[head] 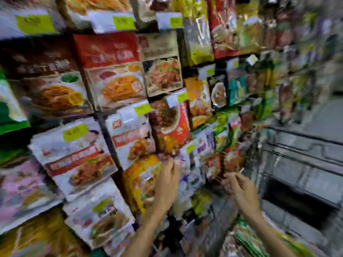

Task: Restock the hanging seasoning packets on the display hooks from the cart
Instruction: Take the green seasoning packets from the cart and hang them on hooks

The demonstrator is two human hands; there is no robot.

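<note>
a: what crowds the spot where the hands are?

b: a wall of hanging seasoning packets (130,138), row over row, red, white, orange and brown. each row overlaps the top of the one below. yellow-green price tags (143,109) stick out in front of them. blur smears everything, so no print can be read.

a: and off to the right?

b: a grey barred frame (300,164) with a dark opening under it, near the right hand (too blurred to say whether it is the cart). low at the right edge lie green packets (259,240); what they lie in cannot be told.

a: where are the hands?

b: the left hand (167,184) reaches up into the display, its fingertips at the top of a purple and white packet (185,175). a red packet (172,127) hangs just above and an orange packet (137,175) is just to the left. the fingers look fairly straight, but i cannot tell whether the grip has closed on the packet.

a: the other one?

b: the right hand (241,190) is apart from the left, beside small reddish packets (215,164). its fingers are loosely curled by a thin pale peg (241,170). the grip looks narrow, but i cannot tell if it holds anything.
</note>
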